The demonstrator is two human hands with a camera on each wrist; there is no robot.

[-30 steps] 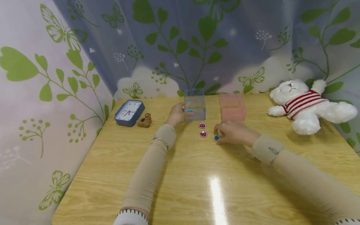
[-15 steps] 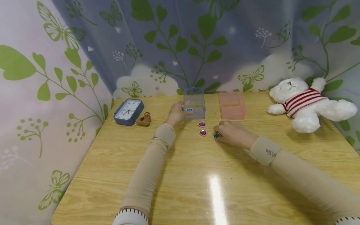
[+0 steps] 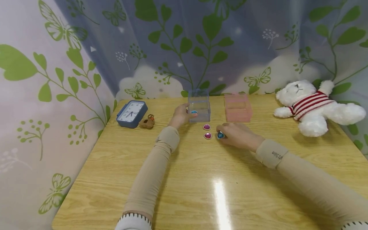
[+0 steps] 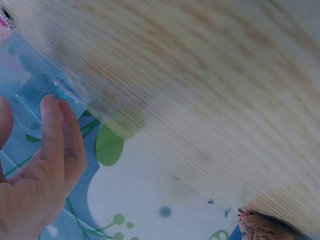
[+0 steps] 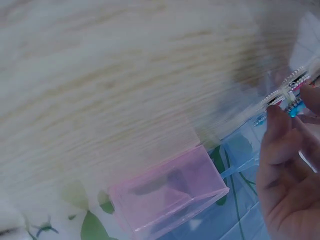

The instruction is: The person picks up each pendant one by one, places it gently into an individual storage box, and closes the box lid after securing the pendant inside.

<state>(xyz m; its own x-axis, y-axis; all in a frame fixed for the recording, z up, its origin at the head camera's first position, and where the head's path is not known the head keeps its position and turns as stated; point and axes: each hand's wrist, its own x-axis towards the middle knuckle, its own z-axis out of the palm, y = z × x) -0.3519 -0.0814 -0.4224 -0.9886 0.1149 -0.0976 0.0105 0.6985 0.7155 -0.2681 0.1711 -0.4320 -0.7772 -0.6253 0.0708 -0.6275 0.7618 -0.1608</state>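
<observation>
Handling the blue rhinestone (image 3: 220,135) well calls for a light pinch on its beaded rim, then a straight lift before any sideways move: the lower pink rhinestone (image 3: 208,136) lies just beside it at nine o'clock, the upper pink rhinestone (image 3: 206,127) at ten, and a low sweep could nudge either. The clear blue box (image 3: 203,117) looks light and likely to skid, so gentle, even pressure against it should serve better than a push.

The right hand (image 3: 238,134) grasps the blue rhinestone between thumb and fingertips, the gap closed down to the stone, which the right wrist view shows nearly edge-on. Whether it touches the table (image 3: 187,166) I cannot tell. The pink box (image 3: 239,116) stands near, at one o'clock from the stone.

The left hand (image 3: 181,116), relaxed, its fingers nearly straight, touches the blue box, which sits toward half past ten; a second blue rhinestone (image 3: 194,112) shows inside, close to the thumb.
</observation>
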